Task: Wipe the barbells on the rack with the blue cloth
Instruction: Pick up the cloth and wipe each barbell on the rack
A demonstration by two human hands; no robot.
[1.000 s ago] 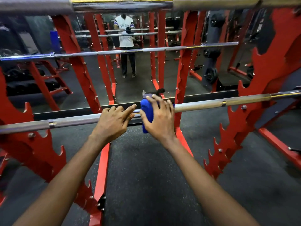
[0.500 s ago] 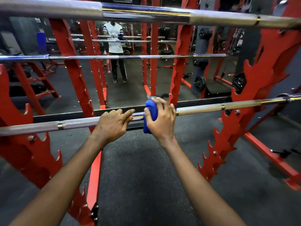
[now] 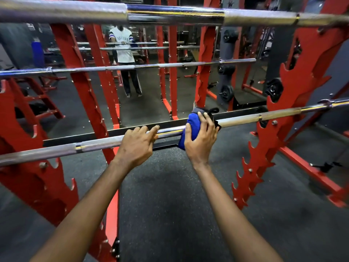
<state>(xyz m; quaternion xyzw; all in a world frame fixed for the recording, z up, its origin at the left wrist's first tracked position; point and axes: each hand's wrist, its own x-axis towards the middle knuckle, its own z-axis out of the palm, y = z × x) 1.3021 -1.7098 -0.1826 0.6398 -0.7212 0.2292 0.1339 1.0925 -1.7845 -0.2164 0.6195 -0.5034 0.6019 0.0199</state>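
Observation:
A steel barbell (image 3: 98, 144) lies across the red rack's hooks at waist height, sloping up to the right. My left hand (image 3: 137, 143) rests over its middle with fingers curled on the shaft. Just to the right, my right hand (image 3: 201, 140) presses a bunched blue cloth (image 3: 190, 125) around the same bar. A second barbell (image 3: 175, 13) crosses the top of the view, close to the camera.
Red toothed rack uprights stand at left (image 3: 28, 178) and right (image 3: 264, 157). Behind is a mirror (image 3: 143, 103) showing a person, more bars and weight plates. A red floor rail (image 3: 311, 174) runs at the right. Dark rubber floor lies below.
My right hand has slid the blue cloth rightward along the bar, away from the left hand. The view has tilted, bringing the upper barbell lower in the frame.

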